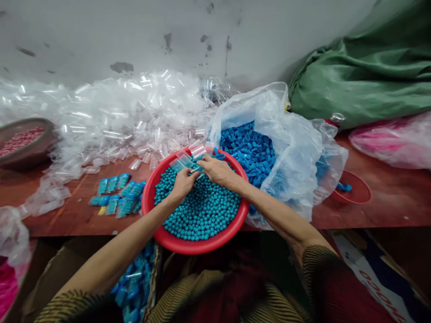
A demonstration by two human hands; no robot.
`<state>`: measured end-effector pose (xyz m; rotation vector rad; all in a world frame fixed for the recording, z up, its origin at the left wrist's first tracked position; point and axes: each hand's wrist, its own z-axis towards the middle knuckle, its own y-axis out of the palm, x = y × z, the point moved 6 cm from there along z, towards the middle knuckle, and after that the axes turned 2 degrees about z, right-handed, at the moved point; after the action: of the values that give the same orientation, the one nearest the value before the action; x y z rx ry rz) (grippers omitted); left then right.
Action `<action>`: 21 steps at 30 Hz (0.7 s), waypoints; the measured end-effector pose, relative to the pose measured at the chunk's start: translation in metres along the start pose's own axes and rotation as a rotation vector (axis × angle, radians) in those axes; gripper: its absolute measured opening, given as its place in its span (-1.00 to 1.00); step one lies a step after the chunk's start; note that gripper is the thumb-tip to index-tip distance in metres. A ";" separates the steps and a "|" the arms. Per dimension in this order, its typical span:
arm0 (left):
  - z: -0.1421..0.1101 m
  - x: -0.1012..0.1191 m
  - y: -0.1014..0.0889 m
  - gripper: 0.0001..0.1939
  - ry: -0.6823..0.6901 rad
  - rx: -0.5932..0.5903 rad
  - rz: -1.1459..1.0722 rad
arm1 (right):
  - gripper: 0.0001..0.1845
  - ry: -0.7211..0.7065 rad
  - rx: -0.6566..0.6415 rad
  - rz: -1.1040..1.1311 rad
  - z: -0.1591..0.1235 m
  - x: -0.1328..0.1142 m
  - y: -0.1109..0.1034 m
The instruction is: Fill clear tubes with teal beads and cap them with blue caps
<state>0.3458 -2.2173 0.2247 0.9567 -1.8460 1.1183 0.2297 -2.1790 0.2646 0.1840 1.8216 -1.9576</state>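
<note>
A red basin [238,220] full of round turquoise beads [202,220] stands at the table's front edge. Over the beads, my left hand [183,185] is closed in a pinch around a small clear plastic container [195,170]. My right hand [218,172] meets it from the right, fingers bent and pressed together at the same spot; what they grip is hidden. More clear containers [183,158] lie at the basin's far side, beside a few blue caps [218,155]. Left of the basin, several bead-filled containers with blue caps [112,184] lie on the table [81,222].
Behind is a heap of clear containers [134,112]. A plastic bag [292,152] of blue caps [247,148] stands right of the basin, near a red basket [360,188]. A bowl of pink beads [23,137] sits left. Below are more filled blue-capped containers [134,287].
</note>
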 end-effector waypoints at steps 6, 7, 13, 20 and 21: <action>-0.045 -0.011 -0.003 -0.64 -0.087 -0.126 -0.459 | -0.76 0.061 -0.095 0.288 -0.019 -0.029 0.026; -0.050 -0.014 -0.006 -0.62 -0.087 -0.132 -0.448 | -0.75 0.075 -0.109 0.310 -0.027 -0.033 0.029; -0.049 -0.009 -0.023 -0.80 0.185 -0.212 0.495 | -0.67 0.204 -0.169 0.015 -0.059 -0.024 0.016; -0.031 -0.003 0.026 -0.72 0.278 -0.258 1.148 | -0.60 0.558 0.066 -0.257 -0.042 0.045 -0.018; -0.029 -0.003 0.034 -0.72 0.272 -0.242 1.092 | -0.61 0.535 0.069 -0.267 -0.036 0.046 -0.013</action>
<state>0.3237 -2.1782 0.2196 -0.4366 -2.2056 1.4576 0.1762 -2.1546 0.2544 0.5589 2.1986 -2.3199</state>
